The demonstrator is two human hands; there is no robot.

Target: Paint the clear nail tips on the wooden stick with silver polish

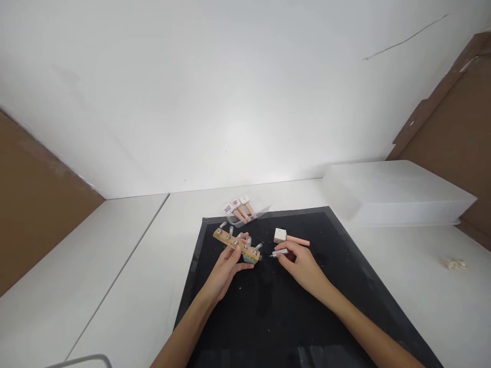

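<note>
My left hand (227, 266) grips a wooden strip (233, 242) carrying a row of several clear nail tips, each raised on a small metal mount. Something pale blue shows under the strip's right end. My right hand (301, 263) is closed round a slim silver tool (280, 252) whose thin point faces left, a short gap from the strip. Fingers hide the tool's rear part, so I cannot tell its exact kind. Just beyond this hand, a nail polish bottle (280, 235) with a square white body and long pink cap lies on its side.
Under my hands is a black mat (264, 317) on a white table (134, 291). At its far edge, a clear tray (263, 208) holds several similar pink-capped bottles. A white box (399, 194) stands back right, with a small crumpled pale item (454, 263) in front of it.
</note>
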